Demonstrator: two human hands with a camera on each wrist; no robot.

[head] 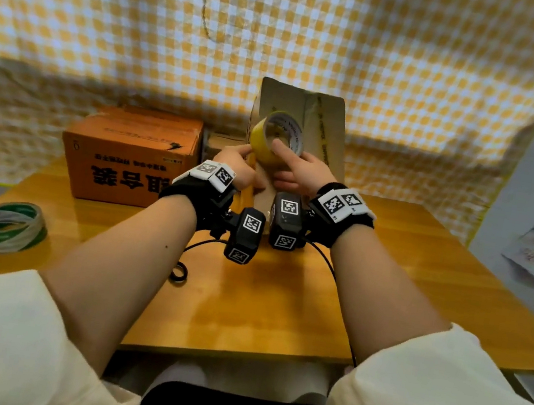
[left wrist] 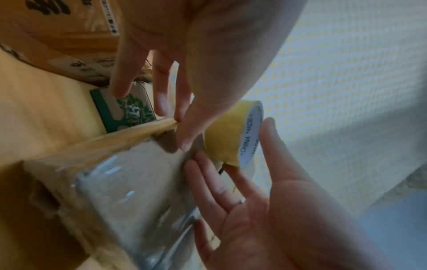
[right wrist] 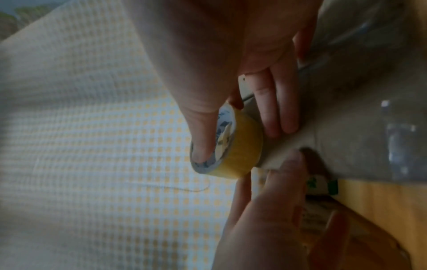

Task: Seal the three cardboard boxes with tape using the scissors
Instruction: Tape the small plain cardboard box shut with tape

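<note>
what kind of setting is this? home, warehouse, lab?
Looks like an improvised recording or packing corner, not a warehouse: a small wooden table, a yellow checked cloth hung as backdrop, and a few cardboard boxes, such as the orange box. Exact room type unclear.

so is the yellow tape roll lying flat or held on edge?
On edge. The yellow tape roll stands against the tall brown box, its open core facing sideways, with the right hand thumb in the core.

Cream sleeves (head: 14, 331) pushed up, black wrist straps (head: 191, 191) with checkered-marker tags, black cabled wrist cameras (head: 285, 220).
</note>
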